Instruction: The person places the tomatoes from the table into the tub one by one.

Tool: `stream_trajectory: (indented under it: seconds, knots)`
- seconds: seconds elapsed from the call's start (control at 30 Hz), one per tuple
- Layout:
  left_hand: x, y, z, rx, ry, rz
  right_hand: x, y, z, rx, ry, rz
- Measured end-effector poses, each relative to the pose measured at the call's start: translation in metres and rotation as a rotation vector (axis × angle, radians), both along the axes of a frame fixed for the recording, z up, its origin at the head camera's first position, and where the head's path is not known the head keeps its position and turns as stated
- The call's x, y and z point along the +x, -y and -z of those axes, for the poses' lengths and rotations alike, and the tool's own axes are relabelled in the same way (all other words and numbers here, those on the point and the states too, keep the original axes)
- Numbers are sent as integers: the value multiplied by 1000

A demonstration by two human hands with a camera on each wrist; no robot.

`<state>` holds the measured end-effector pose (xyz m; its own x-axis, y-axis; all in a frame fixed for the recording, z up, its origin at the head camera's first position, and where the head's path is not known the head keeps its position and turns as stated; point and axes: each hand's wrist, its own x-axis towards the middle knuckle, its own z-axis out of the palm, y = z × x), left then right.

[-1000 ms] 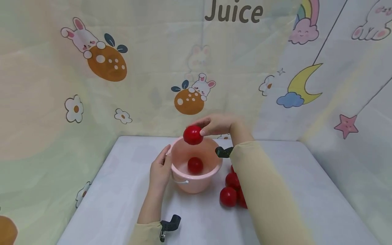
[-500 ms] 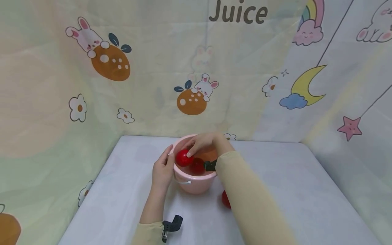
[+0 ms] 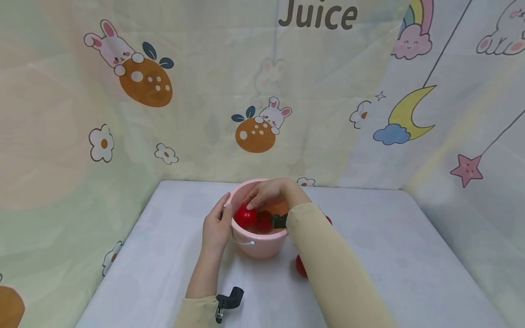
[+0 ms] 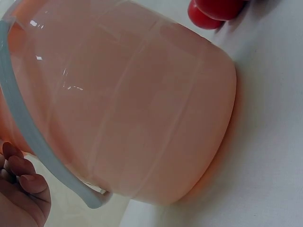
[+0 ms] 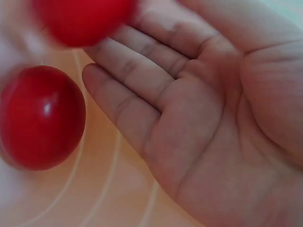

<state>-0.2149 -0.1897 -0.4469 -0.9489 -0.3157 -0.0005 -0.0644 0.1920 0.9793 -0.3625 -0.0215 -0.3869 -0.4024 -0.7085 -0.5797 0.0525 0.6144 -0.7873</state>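
A pink bucket [image 3: 262, 248] with a pale handle [image 4: 28, 118] stands upright on the table. My left hand [image 3: 217, 225] holds it at the left side of the rim; curled fingertips [image 4: 31, 182] show beside it in the left wrist view. My right hand [image 3: 268, 193] reaches over the rim into the bucket. Between thumb and fingers it pinches a smooth, glossy red ball [image 3: 245, 216], low against the left inner wall. Another red ball [image 5: 42, 118] lies on the bucket floor, partly covered by the right wrist's camera in the head view.
More red balls lie right of the bucket, mostly behind the right sleeve [image 3: 328, 264]; one red ball [image 3: 301, 266] peeks out at its left edge. The white table [image 3: 389, 228] meets a printed cloth backdrop [image 3: 197, 114] behind and at both sides.
My right hand has come down from above the bucket into it, carrying the red ball, and lowered slightly further in the last half second. The left hand keeps its place at the rim.
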Motion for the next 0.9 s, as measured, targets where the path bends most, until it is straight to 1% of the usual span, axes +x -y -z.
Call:
stream_trajectory:
  seconds: [0.17, 0.3, 0.4, 0.63, 0.77, 0.8, 0.9]
  knots:
    - [1, -1, -1, -3, -3, -7, 0, 0, -1, -32, -28, 12]
    - [0, -1, -1, -3, 3, -9, 2, 0, -3, -37, -41, 14]
    - [0, -1, -1, 3, 5, -10, 4, -1, -4, -42, -41, 19]
    - [-1, -1, -1, -4, 9, -13, 5, -1, -4, -55, -38, 59]
    - [0, -1, -2, -6, 11, -10, 8, -2, -10, -61, -40, 39]
    - [0, -1, -2, -4, 18, -8, 8, -3, -13, -58, -65, 21]
    - [0, -2, -3, 9, 39, -4, 8, -10, -24, -46, -175, -29]
